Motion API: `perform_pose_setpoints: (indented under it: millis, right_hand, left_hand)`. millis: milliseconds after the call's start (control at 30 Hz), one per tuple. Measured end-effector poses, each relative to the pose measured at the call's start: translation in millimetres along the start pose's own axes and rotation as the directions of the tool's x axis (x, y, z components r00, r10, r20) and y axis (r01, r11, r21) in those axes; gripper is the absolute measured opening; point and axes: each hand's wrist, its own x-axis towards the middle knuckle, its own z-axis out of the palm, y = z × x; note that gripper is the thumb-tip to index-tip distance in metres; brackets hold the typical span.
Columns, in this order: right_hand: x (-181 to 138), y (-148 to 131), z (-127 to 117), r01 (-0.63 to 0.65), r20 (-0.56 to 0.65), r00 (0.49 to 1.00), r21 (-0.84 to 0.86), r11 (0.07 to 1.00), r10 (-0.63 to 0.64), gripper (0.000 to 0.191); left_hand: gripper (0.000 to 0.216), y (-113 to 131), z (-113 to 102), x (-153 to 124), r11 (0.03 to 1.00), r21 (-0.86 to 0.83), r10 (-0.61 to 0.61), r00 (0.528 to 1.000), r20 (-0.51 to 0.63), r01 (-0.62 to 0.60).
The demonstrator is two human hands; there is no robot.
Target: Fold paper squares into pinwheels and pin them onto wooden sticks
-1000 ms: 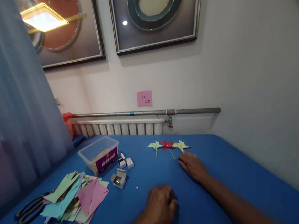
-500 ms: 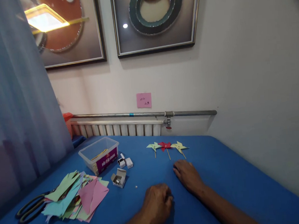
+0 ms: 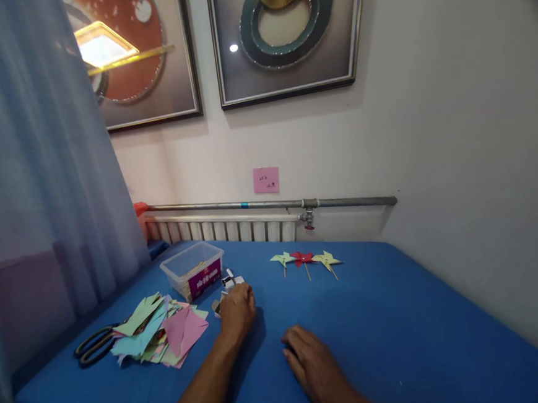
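Note:
My left hand reaches forward on the blue table. Its fingers are curled down over a small open cardboard box, which it mostly hides; what they pinch is hidden. My right hand lies flat on the cloth near the front, fingers stretched, holding nothing. Three paper pinwheels on sticks lie in a row farther back: a pale green one, a red one and a yellow one.
A clear plastic tub stands left of the hand, with small white boxes beside it. A pile of coloured paper pieces and black scissors lie at the left. Curtain, radiator and wall border the table.
My left hand has moved forward and left from the table's middle onto the small open box. My right hand has drawn back from the pinwheels toward me. The view shifted right.

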Motion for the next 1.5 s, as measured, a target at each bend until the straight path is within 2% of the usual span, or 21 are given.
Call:
perform_pose_setpoints:
  millis: [133, 433, 567, 700, 800, 933, 1067, 1200, 1267, 1367, 1433, 1500]
  right_hand:
    - [5, 5, -2, -0.009, -0.036, 0.999, -0.009, 1.000, 0.008, 0.019]
    - [10, 18, -7, -0.089, -0.056, 0.995, -0.051, 0.995, 0.086, 0.029]
    - [11, 29, -7, -0.130, -0.084, 0.989, -0.067, 0.989, 0.124, 0.035]
    - [11, 31, -8, -0.116, -0.095, 0.989, -0.035, 0.993, 0.112, 0.037]
    - [10, 27, -10, -0.103, -0.086, 0.991, -0.017, 0.995, 0.101, 0.039]
    - [7, 22, -13, -0.093, -0.038, 0.995, 0.012, 0.996, 0.094, 0.038]
    - [7, 19, -13, -0.094, 0.013, 0.996, 0.064, 0.994, 0.093, 0.039]
    - [5, 12, -13, -0.101, 0.078, 0.993, 0.104, 0.989, 0.093, 0.038]
    - [4, 7, -13, -0.104, 0.118, 0.989, 0.127, 0.986, 0.089, 0.038]
    - [2, 2, -12, -0.104, 0.146, 0.986, 0.151, 0.983, 0.082, 0.037]
    - [3, 2, -11, -0.111, 0.151, 0.985, 0.151, 0.982, 0.088, 0.037]
    - [4, 4, -12, -0.121, 0.154, 0.983, 0.145, 0.982, 0.099, 0.037]
  left_hand:
    - [0.021, 1, 4, -2, 1.000, 0.026, 0.016, 0.999, 0.045, -0.017]
    - [0.026, 23, 13, -17, 0.984, 0.041, 0.164, 0.975, 0.151, -0.172]
    - [0.026, 30, 19, -21, 0.977, 0.024, 0.207, 0.965, 0.158, -0.213]
    - [0.026, 30, 24, -22, 0.974, 0.044, 0.209, 0.961, 0.181, -0.220]
    - [0.026, 31, 20, -21, 0.976, 0.045, 0.201, 0.963, 0.178, -0.212]
    - [0.026, 27, 0, -20, 0.984, 0.012, 0.175, 0.979, 0.106, -0.177]
    - [0.024, 0, -25, -40, 0.992, -0.056, 0.113, 0.993, -0.044, -0.115]
    - [0.026, -52, -46, -78, 0.998, -0.058, 0.022, 0.979, -0.203, -0.034]
    - [0.028, -83, -63, -91, 0.998, 0.035, -0.031, 0.953, -0.302, 0.044]
    - [0.032, -124, -96, -94, 0.942, 0.221, -0.130, 0.884, -0.449, 0.251]
    - [0.036, -146, -115, -87, 0.864, 0.336, -0.210, 0.874, -0.438, 0.376]
    - [0.039, -162, -127, -78, 0.798, 0.410, -0.321, 0.887, -0.332, 0.443]
